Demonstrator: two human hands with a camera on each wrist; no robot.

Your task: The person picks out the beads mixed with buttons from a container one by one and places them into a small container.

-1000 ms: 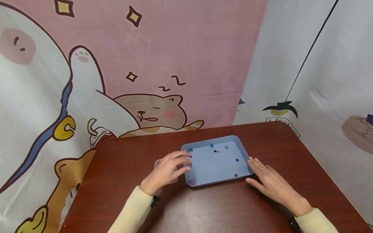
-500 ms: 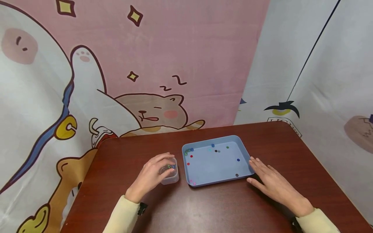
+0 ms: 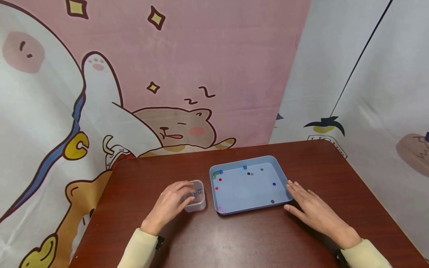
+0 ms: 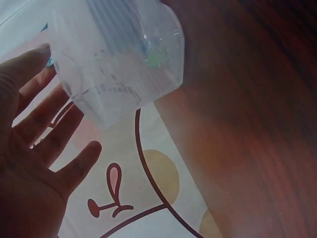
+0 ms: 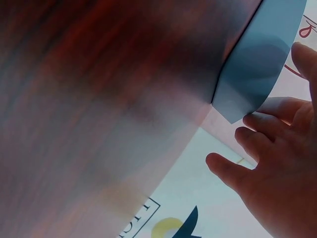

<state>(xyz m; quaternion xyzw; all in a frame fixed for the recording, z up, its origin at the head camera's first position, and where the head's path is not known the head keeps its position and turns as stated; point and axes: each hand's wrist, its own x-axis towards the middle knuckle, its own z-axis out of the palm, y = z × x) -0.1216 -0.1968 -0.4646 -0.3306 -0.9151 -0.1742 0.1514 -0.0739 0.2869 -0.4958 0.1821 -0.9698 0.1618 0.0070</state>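
My left hand [image 3: 171, 199] is over the near-left side of a small clear plastic box [image 3: 200, 206], its thumb and forefinger pinching a small blue bead [image 3: 193, 194]. In the left wrist view a bit of that bead [image 4: 50, 62] shows by the thumb tip, and the other fingers are spread apart. Another blue bead [image 3: 199, 190] shows inside the box; the left wrist view has a green bead [image 4: 152, 59] through its wall. With fingers fairly straight, my right hand [image 3: 315, 214] rests its fingertips against the right end of a shallow blue tray [image 3: 248, 208].
Several small beads lie scattered in the tray: green ones [image 3: 214, 177] and a blue one at the far-left corner, red ones [image 3: 220, 179] at left, pink ones [image 3: 223, 211] near left, dark ones [image 3: 272, 201] elsewhere. Printed cloth [image 3: 234, 74] hangs behind the brown table [image 3: 234, 238].
My left hand has moved left from the tray's left end to over the clear box. A green bead seen at its fingertips half a second ago is gone from there. The right hand stays put.
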